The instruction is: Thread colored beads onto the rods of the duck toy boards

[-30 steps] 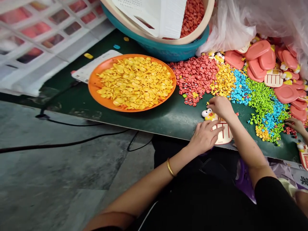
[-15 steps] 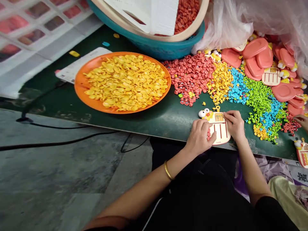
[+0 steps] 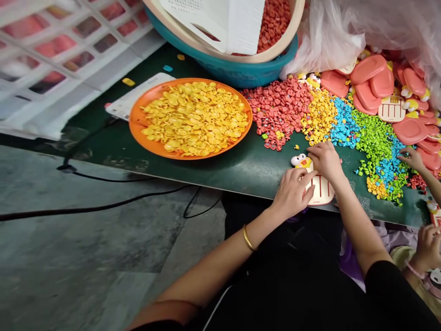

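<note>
A cream toy board (image 3: 323, 196) with dark red slots lies at the table's front edge. Its duck head (image 3: 301, 161) has big white eyes and a yellow-orange beak. My left hand (image 3: 291, 191), a gold bangle at its wrist, grips the board's left side with bent fingers. Over the board's upper part is my right hand (image 3: 327, 162), its fingers bent down close to the left fingertips. What the right fingers pinch, if anything, is hidden. They cover the board's small window. Just behind lies a loose yellow piece (image 3: 296, 147).
An orange plate (image 3: 136, 133) of yellow discs stands left. Piles of red (image 3: 282, 108), yellow (image 3: 320, 117), blue (image 3: 344, 122) and green pieces (image 3: 372, 131) lie behind. Stacked basins (image 3: 220, 69) stand at the back. At right, a co-worker's hand (image 3: 411, 158) reaches over the pieces.
My right hand has moved from the board's upper right corner up and left across its window. My left hand stays on the board. The co-worker's hands have come further into view.
</note>
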`<move>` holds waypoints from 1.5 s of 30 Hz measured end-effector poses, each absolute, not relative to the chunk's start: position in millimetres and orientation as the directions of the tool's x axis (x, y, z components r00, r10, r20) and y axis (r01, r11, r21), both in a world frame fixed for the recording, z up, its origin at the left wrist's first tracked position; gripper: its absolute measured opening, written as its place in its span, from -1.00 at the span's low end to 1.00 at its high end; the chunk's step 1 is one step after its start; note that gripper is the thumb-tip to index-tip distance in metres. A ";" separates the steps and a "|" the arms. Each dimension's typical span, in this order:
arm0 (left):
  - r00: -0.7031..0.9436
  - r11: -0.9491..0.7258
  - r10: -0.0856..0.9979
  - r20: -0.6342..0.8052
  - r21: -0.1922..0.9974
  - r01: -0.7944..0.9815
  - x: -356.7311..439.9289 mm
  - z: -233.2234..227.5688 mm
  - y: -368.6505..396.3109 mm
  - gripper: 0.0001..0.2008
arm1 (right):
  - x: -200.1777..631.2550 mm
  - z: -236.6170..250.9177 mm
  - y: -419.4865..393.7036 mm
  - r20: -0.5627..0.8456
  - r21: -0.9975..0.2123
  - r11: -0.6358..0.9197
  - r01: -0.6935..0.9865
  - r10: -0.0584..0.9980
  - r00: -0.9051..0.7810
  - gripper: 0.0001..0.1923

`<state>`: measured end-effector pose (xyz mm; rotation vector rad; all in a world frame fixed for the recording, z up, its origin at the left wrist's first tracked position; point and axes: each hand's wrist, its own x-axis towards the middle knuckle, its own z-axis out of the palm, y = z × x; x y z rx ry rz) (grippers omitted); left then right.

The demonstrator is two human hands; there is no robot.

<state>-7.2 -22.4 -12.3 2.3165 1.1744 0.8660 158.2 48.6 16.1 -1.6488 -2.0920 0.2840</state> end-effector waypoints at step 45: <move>0.516 -0.583 0.797 0.314 0.620 0.524 -7.9 -8.4 -21.2 -0.70 | 195.5 -6.6 -14.5 0.422 -0.528 0.201 0.826 0.905 0.049 -0.71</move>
